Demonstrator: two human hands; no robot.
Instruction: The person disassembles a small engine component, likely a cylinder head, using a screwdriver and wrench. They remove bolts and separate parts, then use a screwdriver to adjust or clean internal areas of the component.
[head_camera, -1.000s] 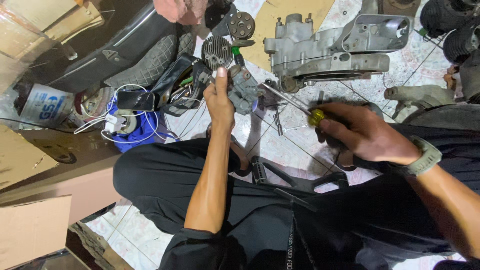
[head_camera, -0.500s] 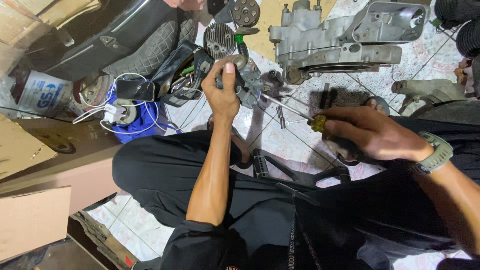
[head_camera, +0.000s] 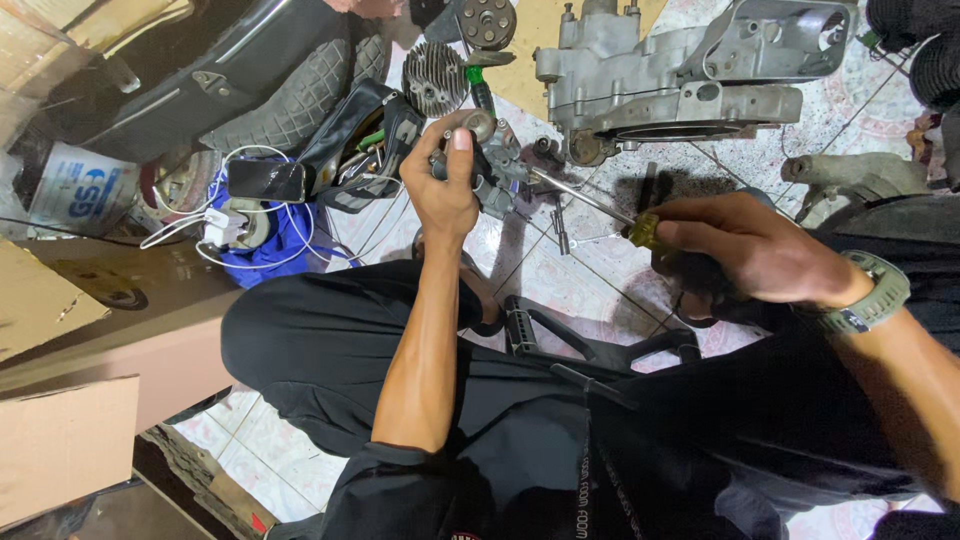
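Two hands busy just below the engine casing (head_camera: 680, 85): left hand (head_camera: 445, 190) clamps a small carburetor (head_camera: 492, 160), right hand (head_camera: 745, 250) grips a yellow-handled screwdriver (head_camera: 590, 203), tip on it. Open black tool bag (head_camera: 365, 140) left of that holds tools.

Black short-sleeved shirt (head_camera: 520, 480), black trousers (head_camera: 320, 350), grey-green wristwatch (head_camera: 868, 292) on right wrist.

I sit on a tiled floor (head_camera: 560, 270) with a big grey engine case (head_camera: 680, 85), a blue cloth (head_camera: 275, 245) and cardboard (head_camera: 60, 455) lying on it.
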